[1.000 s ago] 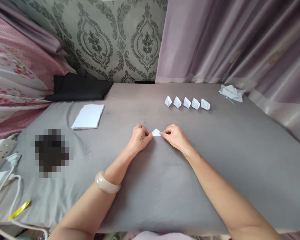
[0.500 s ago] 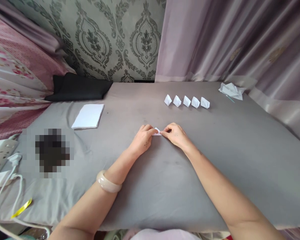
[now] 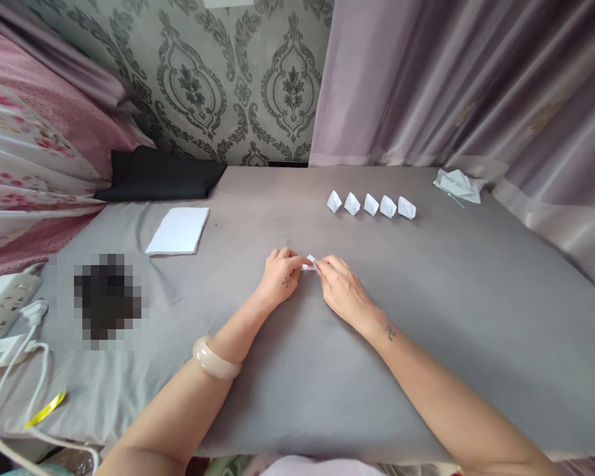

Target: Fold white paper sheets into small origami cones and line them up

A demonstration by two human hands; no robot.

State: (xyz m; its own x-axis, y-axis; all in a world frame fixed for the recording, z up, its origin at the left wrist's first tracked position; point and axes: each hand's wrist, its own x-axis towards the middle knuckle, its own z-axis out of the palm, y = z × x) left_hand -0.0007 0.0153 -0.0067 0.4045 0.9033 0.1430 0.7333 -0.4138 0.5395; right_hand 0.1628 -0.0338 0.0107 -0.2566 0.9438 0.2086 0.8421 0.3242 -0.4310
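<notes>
Both of my hands meet at the middle of a grey cloth-covered surface (image 3: pixel 297 370). My left hand (image 3: pixel 281 277), with a pale bangle on its wrist, pinches one side of a small folded white paper piece (image 3: pixel 309 263). My right hand (image 3: pixel 341 289) pinches the other side, its fingers pressed on the paper. Most of the paper is hidden between the fingertips. Beyond my hands, several finished white folded paper shapes (image 3: pixel 371 205) stand in a row.
A stack of white paper sheets (image 3: pixel 178 231) lies at the left, a black cloth (image 3: pixel 161 180) behind it. Crumpled paper scraps (image 3: pixel 457 184) sit at the far right by the curtain. A power strip (image 3: pixel 2 301) and white cable (image 3: pixel 10 390) lie at the left edge.
My right hand has slid left and turned inward over the paper piece. The visible part of the paper has shrunk. My left hand stays almost in place.
</notes>
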